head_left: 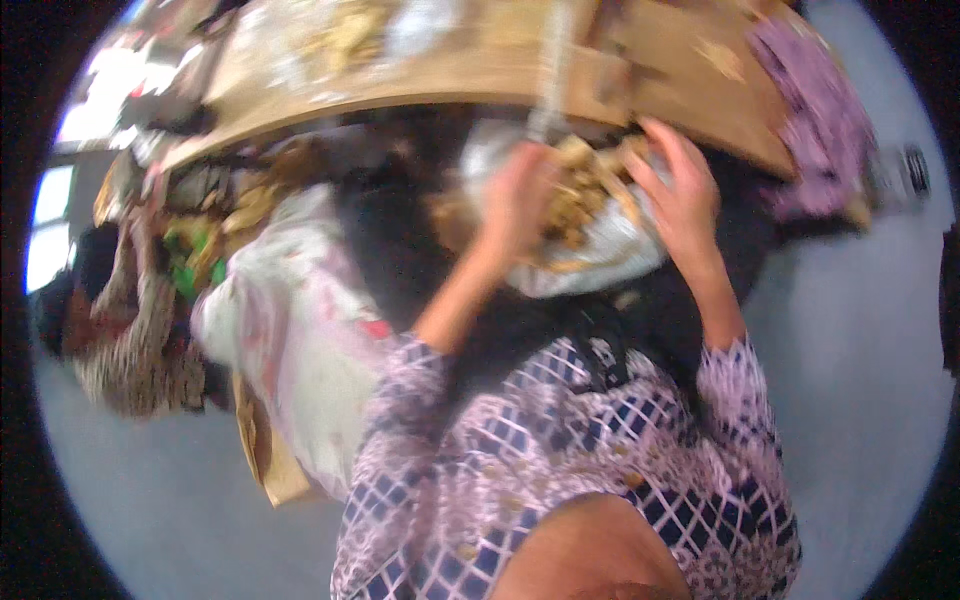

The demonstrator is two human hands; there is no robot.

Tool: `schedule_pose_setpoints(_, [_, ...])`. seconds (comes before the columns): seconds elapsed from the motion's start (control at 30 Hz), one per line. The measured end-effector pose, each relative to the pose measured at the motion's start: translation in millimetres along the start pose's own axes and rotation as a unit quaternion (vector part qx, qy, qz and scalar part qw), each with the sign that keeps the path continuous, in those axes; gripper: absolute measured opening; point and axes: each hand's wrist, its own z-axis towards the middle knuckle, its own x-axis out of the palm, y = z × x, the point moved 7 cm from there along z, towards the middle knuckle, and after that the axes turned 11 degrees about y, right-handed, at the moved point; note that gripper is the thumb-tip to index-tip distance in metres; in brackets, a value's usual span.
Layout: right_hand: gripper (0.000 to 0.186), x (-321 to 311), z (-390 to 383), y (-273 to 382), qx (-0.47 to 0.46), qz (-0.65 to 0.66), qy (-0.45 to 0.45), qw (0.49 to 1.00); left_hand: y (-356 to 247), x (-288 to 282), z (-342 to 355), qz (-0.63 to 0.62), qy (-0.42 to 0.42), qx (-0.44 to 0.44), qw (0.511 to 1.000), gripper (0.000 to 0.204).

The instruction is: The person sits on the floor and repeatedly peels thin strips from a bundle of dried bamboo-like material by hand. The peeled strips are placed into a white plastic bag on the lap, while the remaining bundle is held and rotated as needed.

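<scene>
A whitish plastic bag (600, 265) rests in my lap, opened wide at the table's edge. Several small tan pieces (575, 215) lie inside it, too blurred to name. My left hand (520, 195) is over the bag's left side, its fingers smeared by motion. Over the right side is my right hand (682, 190), thumb and fingers apart and curved toward the pieces, with nothing plainly held. A pale upright strip (552, 75) stands at the table edge just beyond my left hand.
The wooden table (480, 70) spans the far side, with yellowish pieces (350, 35) and clear plastic (425, 25) on it. A large stuffed white sack (300, 310) stands at my left, near cardboard (265, 450). Another person (140, 330) sits far left. Purple cloth (815, 120) hangs at right.
</scene>
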Motion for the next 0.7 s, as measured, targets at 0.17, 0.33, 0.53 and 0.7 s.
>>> schedule_pose_setpoints(0.17, [0.021, 25, -18, 7, 0.038, 0.126, 0.118, 0.984, -7, 53, -15, 0.121, 0.054, 0.043, 0.990, 0.028])
schedule_pose_setpoints(0.33, [0.017, 75, -30, -44, 0.121, 0.058, 0.326, 0.936, -11, 70, -22, 0.103, 0.075, 0.103, 0.986, 0.032])
schedule_pose_setpoints(0.53, [0.012, 101, -72, -96, 0.214, 0.253, 0.303, 0.894, 7, 80, -45, 0.108, 0.130, 0.085, 0.982, 0.022])
schedule_pose_setpoints(0.7, [0.009, 62, -61, -74, 0.266, 0.281, 0.287, 0.876, -1, 51, -49, 0.099, 0.204, 0.092, 0.970, 0.017])
